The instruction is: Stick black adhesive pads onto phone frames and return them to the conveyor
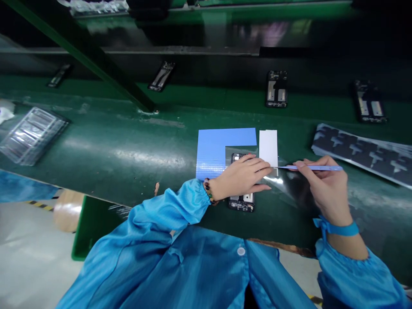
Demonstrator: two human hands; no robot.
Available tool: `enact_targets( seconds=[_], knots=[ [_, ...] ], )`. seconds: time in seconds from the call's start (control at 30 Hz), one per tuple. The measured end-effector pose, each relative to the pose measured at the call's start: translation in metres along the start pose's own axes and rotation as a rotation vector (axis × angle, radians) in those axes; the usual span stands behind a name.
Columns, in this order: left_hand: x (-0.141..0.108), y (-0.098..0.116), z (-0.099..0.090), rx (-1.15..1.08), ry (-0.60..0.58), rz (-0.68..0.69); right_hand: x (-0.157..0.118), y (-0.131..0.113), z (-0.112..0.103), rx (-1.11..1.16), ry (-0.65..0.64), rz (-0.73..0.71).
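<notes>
Near: blue jacket, with a gathered cuff at each wrist. Left hand, palm down over the opened phone on the bench, fingers extended toward the right, thumb apart; open, not closed around anything. Right hand, raised to the right, closed in a pinch on a slim blue tool, tip pointing left to just beside the left fingers. Just beyond: blue sheet and white card side by side; stacked dark sheets to the right, clear trays to the far left. Surface: glossy green bench, front edge chipped. Below left: green bin, pale floor. Far: four more opened phones in a spaced row, slanting green post.
</notes>
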State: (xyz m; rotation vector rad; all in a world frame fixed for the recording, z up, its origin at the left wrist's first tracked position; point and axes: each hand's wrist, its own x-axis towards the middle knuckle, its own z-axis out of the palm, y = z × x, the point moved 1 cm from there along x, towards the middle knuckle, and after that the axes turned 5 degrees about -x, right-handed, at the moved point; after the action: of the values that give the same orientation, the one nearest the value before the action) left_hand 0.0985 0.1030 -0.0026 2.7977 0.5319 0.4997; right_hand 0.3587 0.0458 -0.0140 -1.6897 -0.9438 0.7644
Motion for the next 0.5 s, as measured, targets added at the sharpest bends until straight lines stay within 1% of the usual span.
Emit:
enact_targets(
  seconds=[0.27, 0.5],
  knots=[
    [0.0003, -0.0007, 0.0008, -0.009, -0.003, -0.005, -0.0005, -0.0011, -0.0015, -0.020, -0.006, -0.020],
    [-0.0009, -0.0015, 0.0039, -0.026, 0.027, 0.002, 0.0010, 0.0022, -0.0032, 0.000, -0.019, 0.019]
  ],
)
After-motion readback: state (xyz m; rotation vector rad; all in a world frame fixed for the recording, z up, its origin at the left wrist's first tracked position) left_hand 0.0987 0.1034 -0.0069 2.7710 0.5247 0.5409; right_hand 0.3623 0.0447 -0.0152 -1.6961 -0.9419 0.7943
